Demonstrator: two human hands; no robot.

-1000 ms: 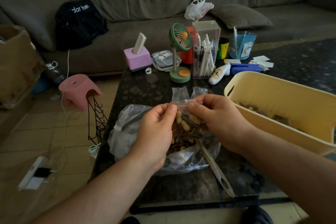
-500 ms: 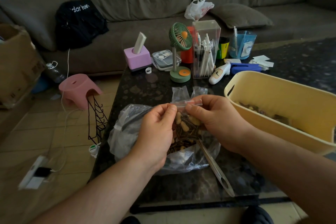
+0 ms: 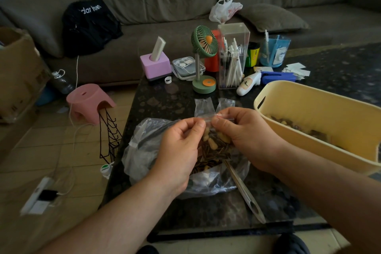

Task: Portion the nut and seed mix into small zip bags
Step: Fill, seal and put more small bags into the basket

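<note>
A scoop (image 3: pixel 245 192) lies on the dark table (image 3: pixel 206 212), its end tucked under one large clear bag (image 3: pixel 144 146). Above that bag, the left hand (image 3: pixel 177 150) and right hand (image 3: pixel 247 136) pinch the top strip of one small zip bag (image 3: pixel 215 146) — thumb and forefinger of each hand pressed together on the seal, fingertips nearly meeting. The zip bag holds nuts and dark seeds. Two empty small bags (image 3: pixel 212 105) lie just beyond. One yellow tub (image 3: pixel 309 109) stands right — mix inside.
</note>
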